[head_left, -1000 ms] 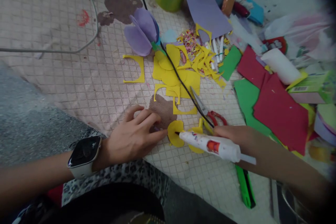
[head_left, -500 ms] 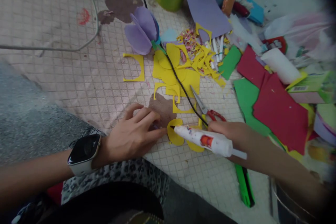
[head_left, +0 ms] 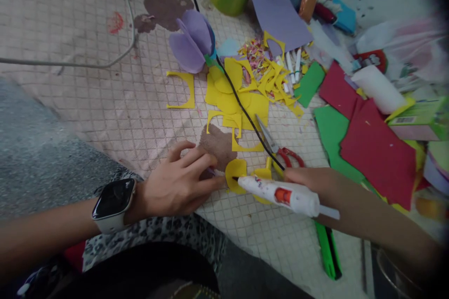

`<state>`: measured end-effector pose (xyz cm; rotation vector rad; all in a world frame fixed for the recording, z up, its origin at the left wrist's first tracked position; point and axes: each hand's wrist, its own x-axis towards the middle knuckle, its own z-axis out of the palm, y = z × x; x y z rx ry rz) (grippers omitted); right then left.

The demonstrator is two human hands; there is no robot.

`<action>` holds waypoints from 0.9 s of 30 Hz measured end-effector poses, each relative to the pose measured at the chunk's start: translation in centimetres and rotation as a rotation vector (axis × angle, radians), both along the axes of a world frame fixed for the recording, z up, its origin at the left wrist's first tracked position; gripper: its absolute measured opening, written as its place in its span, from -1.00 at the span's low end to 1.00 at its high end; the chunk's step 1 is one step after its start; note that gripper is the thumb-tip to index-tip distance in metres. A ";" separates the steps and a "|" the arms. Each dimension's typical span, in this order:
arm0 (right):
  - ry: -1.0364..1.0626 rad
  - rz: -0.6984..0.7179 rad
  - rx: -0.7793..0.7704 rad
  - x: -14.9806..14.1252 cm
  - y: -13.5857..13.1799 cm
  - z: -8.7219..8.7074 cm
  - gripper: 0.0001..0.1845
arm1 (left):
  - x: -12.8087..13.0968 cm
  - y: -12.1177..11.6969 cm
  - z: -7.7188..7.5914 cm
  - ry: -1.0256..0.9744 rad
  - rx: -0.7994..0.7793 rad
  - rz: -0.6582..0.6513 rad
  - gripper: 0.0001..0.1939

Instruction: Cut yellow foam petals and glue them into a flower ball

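My right grip is clenched around a white glue tube whose long axis runs across my body, its black nozzle aimed left at a yellow foam disc near the near edge of the tabletop. My left grip, the nearer one, lies curled just beside the disc, and I cannot tell whether it holds anything
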<state>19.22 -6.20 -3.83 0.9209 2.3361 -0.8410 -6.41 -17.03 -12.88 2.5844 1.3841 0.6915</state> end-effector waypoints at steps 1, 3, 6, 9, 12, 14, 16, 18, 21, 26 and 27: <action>0.002 -0.009 0.020 0.0 0.0 0.0 -0.92 | 0.0 0.0 0.0 0.011 -0.005 -0.010 -0.77; 0.020 -0.021 0.034 -0.1 0.0 0.0 -0.91 | 0.0 -0.1 0.0 0.018 -0.007 -0.026 -0.75; 0.036 -0.017 -0.016 -0.1 -0.1 0.1 -0.89 | 0.0 -0.1 -0.2 -0.005 0.006 -0.037 -0.76; 0.017 -0.006 -0.012 0.0 -0.2 0.0 -0.88 | 0.1 -0.1 -0.2 -0.021 0.002 -0.040 -0.75; 0.016 -0.017 0.044 -0.1 0.0 -0.2 -0.88 | 0.1 -0.1 -0.3 -0.023 -0.010 -0.051 -0.73; 0.024 -0.021 0.032 -0.2 0.1 -0.3 -0.88 | 0.1 -0.1 -0.2 -0.010 -0.011 -0.049 -0.74; 0.028 -0.005 -0.022 -0.1 0.0 -0.2 -0.88 | 0.1 -0.1 -0.1 0.017 -0.019 -0.042 -0.76; 0.027 0.018 -0.043 0.3 0.0 -0.1 -0.89 | 0.2 0.0 0.0 0.034 -0.031 -0.037 -0.77; 0.029 0.004 0.025 0.7 0.1 0.1 -0.87 | 0.3 0.1 0.0 0.022 -0.029 -0.036 -0.80; 0.030 -0.007 0.031 0.2 0.0 0.1 -0.88 | 0.3 0.1 0.0 0.021 -0.045 -0.027 -0.81; 0.034 -0.002 0.001 0.2 -0.1 0.1 -0.89 | 0.3 0.1 -0.1 0.015 -0.039 -0.029 -0.80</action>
